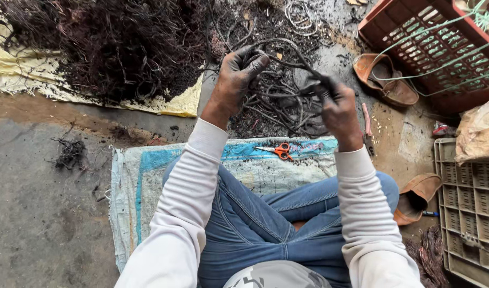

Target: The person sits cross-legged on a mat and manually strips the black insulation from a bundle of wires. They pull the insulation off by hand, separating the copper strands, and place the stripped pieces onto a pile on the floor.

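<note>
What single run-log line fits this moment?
left hand: grips dark cable | right hand: grips same cable | scissors: on mat

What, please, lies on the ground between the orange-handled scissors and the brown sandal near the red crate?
In the head view, between the scissors and the sandal lies a tangle of dark wire, and the right hand hangs above that stretch, gripping one strand.

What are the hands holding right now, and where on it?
Both hands, left and right, grip one dark cable, each near an end of its arched span.
</note>
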